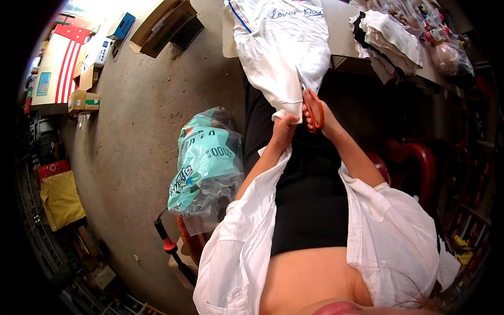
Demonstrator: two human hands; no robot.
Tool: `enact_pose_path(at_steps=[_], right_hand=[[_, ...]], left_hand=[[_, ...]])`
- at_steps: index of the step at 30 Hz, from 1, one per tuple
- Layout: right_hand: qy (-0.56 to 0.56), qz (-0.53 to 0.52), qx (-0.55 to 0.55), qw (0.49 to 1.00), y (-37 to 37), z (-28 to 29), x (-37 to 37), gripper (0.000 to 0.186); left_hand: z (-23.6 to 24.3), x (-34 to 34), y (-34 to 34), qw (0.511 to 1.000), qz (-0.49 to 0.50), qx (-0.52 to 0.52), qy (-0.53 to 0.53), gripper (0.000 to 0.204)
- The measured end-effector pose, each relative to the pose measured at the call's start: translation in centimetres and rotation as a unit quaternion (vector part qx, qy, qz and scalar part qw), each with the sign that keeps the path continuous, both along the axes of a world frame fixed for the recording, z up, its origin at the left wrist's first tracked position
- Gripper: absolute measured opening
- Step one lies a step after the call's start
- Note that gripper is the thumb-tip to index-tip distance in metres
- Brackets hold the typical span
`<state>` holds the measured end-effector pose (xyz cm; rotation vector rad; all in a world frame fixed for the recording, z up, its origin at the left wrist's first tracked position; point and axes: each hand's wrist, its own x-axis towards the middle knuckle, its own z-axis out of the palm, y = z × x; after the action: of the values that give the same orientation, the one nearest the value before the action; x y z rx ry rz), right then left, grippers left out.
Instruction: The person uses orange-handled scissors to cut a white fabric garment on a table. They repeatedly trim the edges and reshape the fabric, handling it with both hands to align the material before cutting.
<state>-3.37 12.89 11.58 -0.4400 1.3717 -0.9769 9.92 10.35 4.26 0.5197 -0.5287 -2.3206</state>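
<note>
A white T-shirt [278,58] with dark lettering hangs off the table's near edge toward my lap. Bunched at its lower end, the fabric is gripped by my left hand [285,128], fingers closed. My right hand [313,116] is closed round orange-handled scissors [316,107], just to the right of my left hand. The scissors' blades point away from me into the cloth, and a slit opens in the fabric above them. Most of the blades' length is hidden by the cloth.
The pale table [341,39] holds a stack of white and black cloth pieces [388,39] and clear bags of small items [446,50]. A teal plastic bag [207,152] stands at my left, near a black-and-red handled tool [170,245]. Cardboard boxes [163,26] sit at far left.
</note>
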Motion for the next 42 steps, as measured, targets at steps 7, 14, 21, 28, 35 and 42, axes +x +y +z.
enact_pose_path(at_steps=[7, 14, 21, 28, 35, 42], right_hand=[[-0.09, 0.021, 0.042, 0.995, -2.5, -0.8, -1.2, 0.057], [-0.035, -0.006, -0.005, 0.999, -3.0, -0.3, -0.6, 0.05], [0.024, 0.026, -0.042, 0.998, -2.3, 0.4, 0.5, 0.057], [0.031, 0.006, -0.04, 0.999, -2.7, 0.4, 0.6, 0.052], [0.038, 0.012, -0.04, 0.998, -2.6, 0.3, 0.8, 0.054], [0.041, 0.03, -0.049, 0.997, -2.5, 1.5, 0.3, 0.054]], left_hand=[[-3.9, 0.8, 0.0, 0.985, 0.029, -0.041, -0.163, 0.044], [-2.2, 1.4, 0.6, 0.977, 0.032, 0.016, -0.209, 0.042], [-1.3, 0.8, -0.2, 0.978, 0.126, 0.164, 0.039, 0.034], [-2.9, 1.6, -0.2, 0.94, 0.158, 0.139, -0.268, 0.012], [3.0, -1.3, -4.5, 0.636, 0.338, -0.499, -0.482, 0.019], [1.3, -5.4, -7.3, 0.668, 0.383, -0.422, -0.478, 0.024]])
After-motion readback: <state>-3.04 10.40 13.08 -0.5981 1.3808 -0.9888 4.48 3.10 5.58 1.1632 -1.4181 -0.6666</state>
